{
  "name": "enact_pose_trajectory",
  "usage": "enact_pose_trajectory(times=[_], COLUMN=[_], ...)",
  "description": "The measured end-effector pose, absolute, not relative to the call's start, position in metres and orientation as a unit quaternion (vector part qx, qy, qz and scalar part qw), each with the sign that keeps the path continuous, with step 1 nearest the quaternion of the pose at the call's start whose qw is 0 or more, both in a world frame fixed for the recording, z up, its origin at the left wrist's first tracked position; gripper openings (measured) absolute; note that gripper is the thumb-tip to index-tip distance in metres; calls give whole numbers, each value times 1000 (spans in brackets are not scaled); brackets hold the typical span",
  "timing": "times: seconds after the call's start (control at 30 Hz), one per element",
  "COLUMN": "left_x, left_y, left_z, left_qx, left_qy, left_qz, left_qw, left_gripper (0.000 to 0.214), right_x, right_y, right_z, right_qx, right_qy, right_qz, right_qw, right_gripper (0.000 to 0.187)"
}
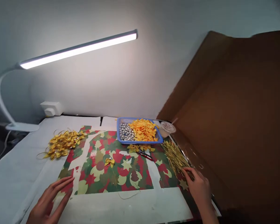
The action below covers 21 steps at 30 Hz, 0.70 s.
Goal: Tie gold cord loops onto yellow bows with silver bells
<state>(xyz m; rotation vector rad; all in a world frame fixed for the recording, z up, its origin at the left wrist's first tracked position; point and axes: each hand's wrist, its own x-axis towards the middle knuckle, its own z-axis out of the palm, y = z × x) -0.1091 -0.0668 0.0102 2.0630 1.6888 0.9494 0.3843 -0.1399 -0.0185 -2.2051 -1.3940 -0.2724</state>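
My left hand (50, 199) lies flat with fingers stretched out on the left edge of a red, green and cream patterned sheet (112, 168), holding nothing. My right hand (198, 185) reaches into the near end of a pile of thin gold wire ties (175, 155), fingers curled down onto them; whether any tie is pinched is hidden. A single small gold bow (109, 161) lies on the sheet between my hands. A blue tray (140, 141) at the back holds silver beads (126, 132) and yellow ribbon pieces (144, 129).
A heap of finished gold bows (63, 143) lies at the left. Red-handled scissors (145, 155) rest before the tray, with a few bows beside them. A clear cup (167, 128) stands right of the tray. A brown cardboard panel (235, 124) walls the right side. A desk lamp (79, 49) hangs overhead.
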Motion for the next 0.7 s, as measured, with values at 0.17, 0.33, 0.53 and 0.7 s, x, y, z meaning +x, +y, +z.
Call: enact_pose_trajectory(times=[0.17,0.33,0.53,0.7], left_x=[-98,-82,-72,-71], left_y=[-82,-97,-137,-158], left_z=[21,25,19,34], left_qx=[686,708,673,514], left_qy=[612,560,522,544], left_qz=[364,389,359,319], left_qw=[151,185,382,582], left_gripper=[30,17,15,42], right_x=[383,384,383,389], right_y=[-146,-141,-142,-140], right_z=[-23,-30,-42,-49], right_qx=[-810,-816,-821,-834], right_qy=[-484,-444,-424,-392], right_qz=[-122,-141,-150,-178], right_qw=[309,342,351,344], right_gripper=[52,39,37,35])
